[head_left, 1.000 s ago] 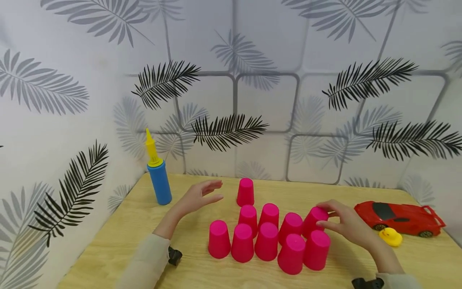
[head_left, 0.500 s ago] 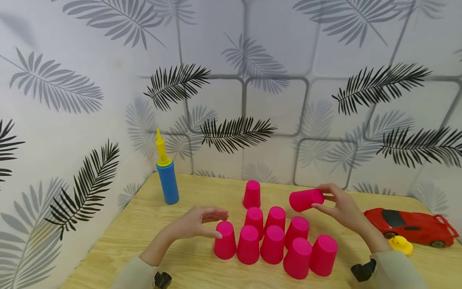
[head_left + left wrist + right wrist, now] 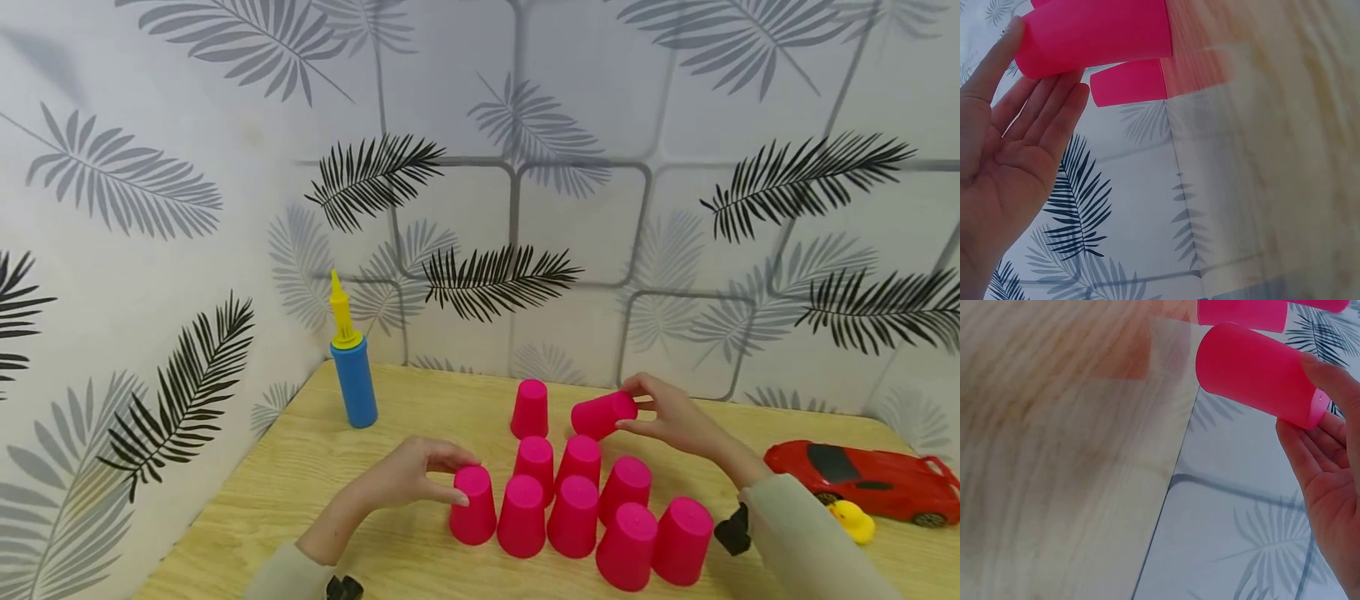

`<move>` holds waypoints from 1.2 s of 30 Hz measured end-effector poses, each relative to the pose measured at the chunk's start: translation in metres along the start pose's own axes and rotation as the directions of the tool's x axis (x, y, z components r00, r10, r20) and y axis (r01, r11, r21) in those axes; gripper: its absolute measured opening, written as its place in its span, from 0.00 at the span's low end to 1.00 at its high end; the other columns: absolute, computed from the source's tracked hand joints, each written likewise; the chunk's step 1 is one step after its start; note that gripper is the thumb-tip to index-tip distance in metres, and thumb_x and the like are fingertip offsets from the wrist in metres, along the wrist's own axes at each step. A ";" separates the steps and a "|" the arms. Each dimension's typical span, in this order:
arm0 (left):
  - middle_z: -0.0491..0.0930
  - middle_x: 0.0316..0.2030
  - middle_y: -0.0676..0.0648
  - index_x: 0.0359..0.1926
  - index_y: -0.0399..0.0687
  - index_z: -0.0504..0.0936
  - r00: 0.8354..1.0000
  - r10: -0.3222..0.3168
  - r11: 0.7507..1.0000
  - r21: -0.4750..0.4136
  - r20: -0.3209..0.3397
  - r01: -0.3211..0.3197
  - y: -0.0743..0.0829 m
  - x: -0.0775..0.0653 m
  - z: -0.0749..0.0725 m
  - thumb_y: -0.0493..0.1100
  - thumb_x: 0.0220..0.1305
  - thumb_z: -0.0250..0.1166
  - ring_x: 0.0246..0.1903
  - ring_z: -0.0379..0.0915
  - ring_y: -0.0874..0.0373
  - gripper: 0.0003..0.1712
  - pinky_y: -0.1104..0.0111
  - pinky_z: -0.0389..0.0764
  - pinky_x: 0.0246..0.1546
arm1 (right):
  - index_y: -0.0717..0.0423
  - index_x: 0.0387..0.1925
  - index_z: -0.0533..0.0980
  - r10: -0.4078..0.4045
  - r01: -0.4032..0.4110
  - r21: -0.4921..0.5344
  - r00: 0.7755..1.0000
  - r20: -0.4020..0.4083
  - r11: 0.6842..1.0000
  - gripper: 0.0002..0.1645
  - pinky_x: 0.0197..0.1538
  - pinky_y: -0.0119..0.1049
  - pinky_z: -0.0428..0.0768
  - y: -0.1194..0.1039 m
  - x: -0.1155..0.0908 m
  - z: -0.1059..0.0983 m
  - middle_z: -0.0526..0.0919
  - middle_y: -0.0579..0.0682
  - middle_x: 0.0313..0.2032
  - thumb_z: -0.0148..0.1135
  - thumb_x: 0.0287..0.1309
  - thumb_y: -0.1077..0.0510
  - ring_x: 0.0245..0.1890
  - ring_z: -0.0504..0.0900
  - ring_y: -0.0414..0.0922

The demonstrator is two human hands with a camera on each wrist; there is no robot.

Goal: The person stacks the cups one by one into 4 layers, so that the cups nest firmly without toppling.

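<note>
In the head view my right hand pinches a pink plastic cup near its base. That cup is tipped nearly sideways, its mouth towards the left, above the table beside the lone upside-down back cup. The right wrist view shows the thumb on one side of the tilted cup and fingers on the other. My left hand has its thumb and fingers around the base end of the leftmost front cup, which stands upside down on the table. The left wrist view shows this grip on the cup.
Several more upside-down pink cups stand close together right of the left hand. A blue and yellow hand pump stands at the back left. On the right are a red toy car and a yellow rubber duck. A patterned wall backs the wooden table.
My right hand has lifted a cup out of the group's right side, tipped it and carried it left towards the back cup. My left hand has come down onto the leftmost front cup.
</note>
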State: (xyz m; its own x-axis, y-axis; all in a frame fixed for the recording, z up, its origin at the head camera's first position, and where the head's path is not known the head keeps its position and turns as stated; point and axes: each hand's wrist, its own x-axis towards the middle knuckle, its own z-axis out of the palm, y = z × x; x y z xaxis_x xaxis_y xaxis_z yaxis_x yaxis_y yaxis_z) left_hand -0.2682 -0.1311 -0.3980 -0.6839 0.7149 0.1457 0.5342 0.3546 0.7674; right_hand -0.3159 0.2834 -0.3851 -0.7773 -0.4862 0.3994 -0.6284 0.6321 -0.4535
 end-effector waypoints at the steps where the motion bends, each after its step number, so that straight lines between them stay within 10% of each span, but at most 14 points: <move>1: 0.85 0.50 0.45 0.55 0.43 0.81 1.000 -0.002 1.000 0.008 -0.003 0.002 0.000 -0.001 0.000 0.46 0.56 0.72 0.51 0.82 0.58 0.25 0.63 0.82 0.56 | 0.61 0.47 0.73 -0.004 0.004 -0.004 1.000 0.016 1.000 0.26 0.48 0.48 0.86 -0.001 0.003 0.001 0.81 0.54 0.42 0.75 0.48 0.60 0.45 0.84 0.55; 18: 0.85 0.49 0.44 0.54 0.43 0.82 1.000 -0.002 1.000 -0.019 0.008 0.002 -0.001 0.000 0.000 0.45 0.56 0.72 0.50 0.83 0.56 0.25 0.65 0.82 0.55 | 0.64 0.48 0.72 -0.012 0.004 0.040 0.979 0.203 0.999 0.24 0.50 0.48 0.85 -0.006 0.041 0.015 0.82 0.56 0.43 0.71 0.53 0.60 0.49 0.83 0.57; 36: 0.85 0.49 0.44 0.55 0.42 0.81 1.000 0.005 0.999 -0.047 0.014 -0.004 -0.003 0.000 0.000 0.45 0.57 0.72 0.50 0.83 0.59 0.25 0.64 0.82 0.57 | 0.66 0.53 0.75 -0.093 0.110 -0.064 0.971 0.219 0.992 0.25 0.49 0.46 0.86 -0.012 0.060 0.030 0.83 0.58 0.46 0.69 0.56 0.59 0.46 0.84 0.54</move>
State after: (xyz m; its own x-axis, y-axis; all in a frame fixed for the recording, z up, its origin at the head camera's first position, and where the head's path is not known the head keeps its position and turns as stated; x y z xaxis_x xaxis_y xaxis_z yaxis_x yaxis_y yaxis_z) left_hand -0.2691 -0.1321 -0.4005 -0.6743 0.7250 0.1405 0.5129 0.3229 0.7954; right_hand -0.3553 0.2283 -0.3798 -0.7034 -0.6632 0.2556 -0.7064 0.6125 -0.3547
